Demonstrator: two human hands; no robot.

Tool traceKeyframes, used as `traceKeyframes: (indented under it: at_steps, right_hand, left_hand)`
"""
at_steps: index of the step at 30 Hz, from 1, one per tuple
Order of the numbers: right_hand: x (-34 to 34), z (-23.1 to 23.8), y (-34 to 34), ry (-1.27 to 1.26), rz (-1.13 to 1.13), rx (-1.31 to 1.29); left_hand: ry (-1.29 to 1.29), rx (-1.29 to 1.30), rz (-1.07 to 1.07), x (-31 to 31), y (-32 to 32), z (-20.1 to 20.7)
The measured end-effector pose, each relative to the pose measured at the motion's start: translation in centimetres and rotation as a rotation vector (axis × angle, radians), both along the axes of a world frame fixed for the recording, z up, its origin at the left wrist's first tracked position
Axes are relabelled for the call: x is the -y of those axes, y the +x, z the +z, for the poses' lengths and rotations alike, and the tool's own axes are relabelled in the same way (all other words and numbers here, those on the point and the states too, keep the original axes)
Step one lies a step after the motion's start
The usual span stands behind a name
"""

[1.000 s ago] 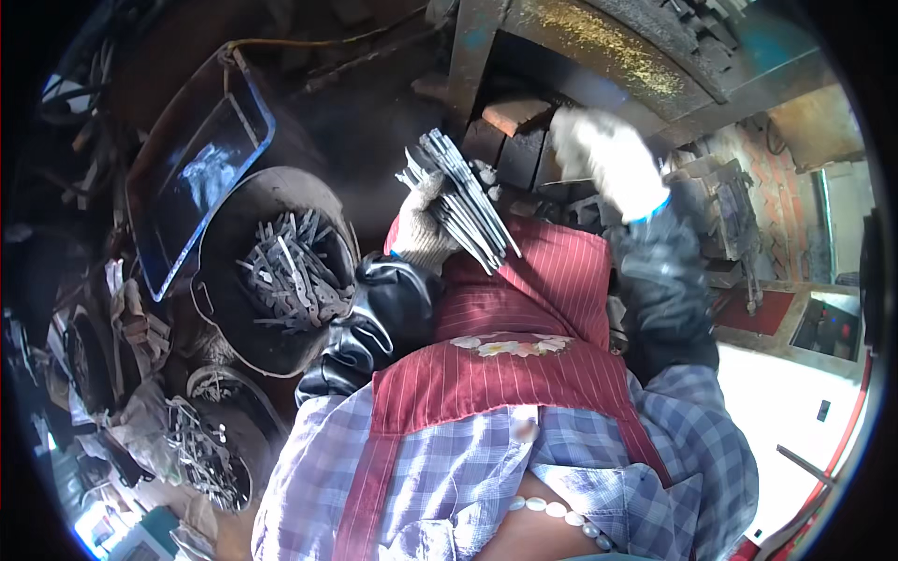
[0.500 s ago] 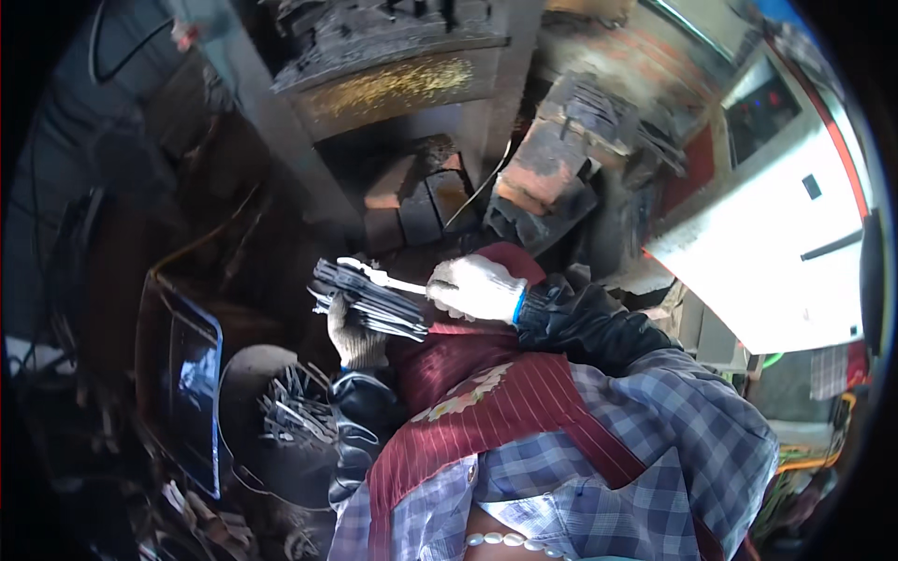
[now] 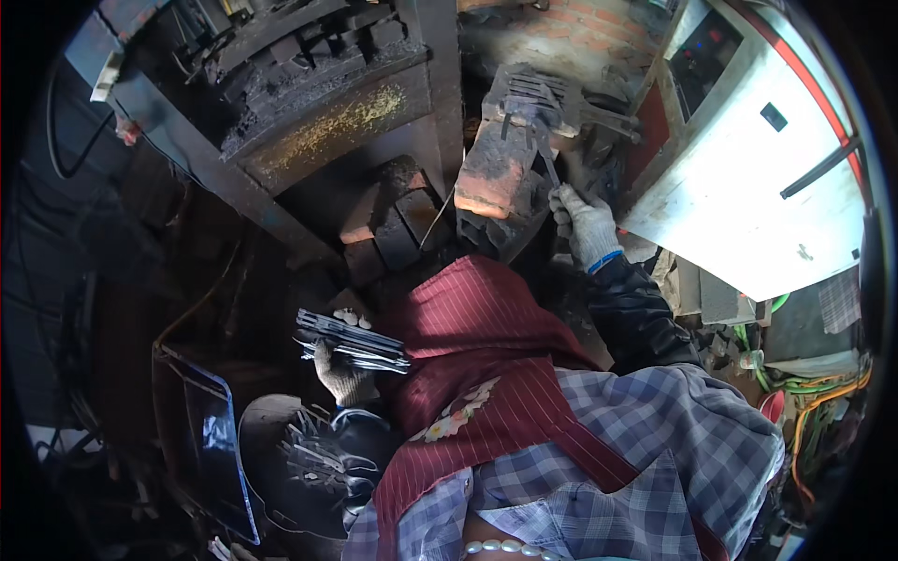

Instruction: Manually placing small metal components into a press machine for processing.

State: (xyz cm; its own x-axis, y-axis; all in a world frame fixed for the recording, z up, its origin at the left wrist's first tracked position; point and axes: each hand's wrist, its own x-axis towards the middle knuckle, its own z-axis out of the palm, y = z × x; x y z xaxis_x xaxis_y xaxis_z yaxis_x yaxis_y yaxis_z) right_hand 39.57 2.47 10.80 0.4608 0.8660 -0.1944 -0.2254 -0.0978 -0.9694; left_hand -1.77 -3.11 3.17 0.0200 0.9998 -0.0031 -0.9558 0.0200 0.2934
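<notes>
Soot-dark workshop, with a brick wall (image 3: pixel 599 23) along the far side and hard light on a white cabinet (image 3: pixel 730 215) to the right. Bundle of metal strips (image 3: pixel 348 338) lay in the gloved left hand (image 3: pixel 341 379), at the left of the red striped apron (image 3: pixel 477 318). Fingers curled round it, spread only as wide as the bundle, fingertips showing on its far side. Gloved right hand (image 3: pixel 585 224): fingers closed on the near end of a long metal piece (image 3: pixel 546 159), which pointed toward a brick stack (image 3: pixel 496 173) bearing thin dark strips (image 3: pixel 533 89). Could not tell whether the tip touched.

Half a second earlier the right hand had been close by the bundle, a pale piece reaching from it over the strips; now the hands were well apart, the bundle unmoved from the left grip. View had swung since the first frame, bringing more of the cabinet in.

Further out: bucket (image 3: pixel 265 418) of loose strips beside the left forearm, blue-edged panel (image 3: pixel 196 411) next to it, bricks (image 3: pixel 398 229) in the metal frame's (image 3: pixel 440 103) opening.
</notes>
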Motion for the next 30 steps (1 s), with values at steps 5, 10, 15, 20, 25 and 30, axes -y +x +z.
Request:
traceKeyframes:
  at_steps: [5, 10, 15, 20, 25, 30]
  right_hand:
    - [-3.6, -1.5, 1.7, 0.008, -0.105, -0.089]
    - [-7.8, -2.4, 2.5, 0.053, -0.146, -0.167]
    - [-11.1, -3.8, 3.8, 0.092, -0.123, -0.284]
    - [-10.3, -4.3, 3.4, 0.143, -0.057, -0.39]
    - [-5.8, -2.0, -3.4, -0.001, 0.0, 0.11]
    - [-11.2, 4.7, -12.6, 0.265, 0.371, 0.12]
  left_hand:
    - [0.013, 0.001, -0.03, 0.2, 0.0, 0.1]
    - [0.007, -0.008, -0.057, 0.4, 0.1, 0.4]
    - [-0.019, -0.034, -0.009, 0.3, 0.2, 0.5]
    - [-0.022, 0.021, -0.048, 0.3, 0.2, 0.4]
    - [-0.018, 0.064, -0.035, 0.1, 0.2, 0.8]
    - [-0.115, 0.116, 0.026, 0.1, 0.3, 1.0]
